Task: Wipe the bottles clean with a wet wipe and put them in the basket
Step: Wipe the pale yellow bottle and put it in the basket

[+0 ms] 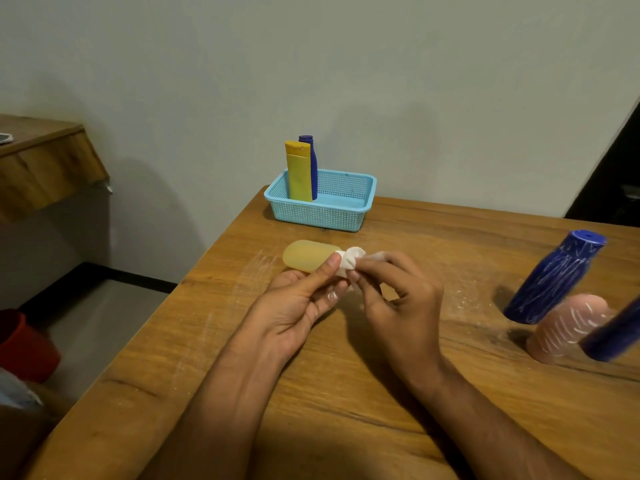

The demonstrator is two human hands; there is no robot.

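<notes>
My left hand (298, 306) holds a pale translucent yellow bottle (306, 255) lying sideways over the table, thumb pressed near its cap end. My right hand (391, 296) pinches a crumpled white wet wipe (351, 259) against that end of the bottle. At the back stands a light blue mesh basket (349, 209) with a yellow bottle (298, 171) and a dark blue bottle (312, 161) upright in its left end. On the right stand a blue bottle (554, 277) and a pink bottle (568, 329), both streaked with white marks.
Another dark blue bottle (613, 336) is cut off at the right edge. White smears mark the wooden table (346, 393). The table's left edge drops to the floor, where a red container (24, 344) sits. A wooden counter (45, 161) is at far left.
</notes>
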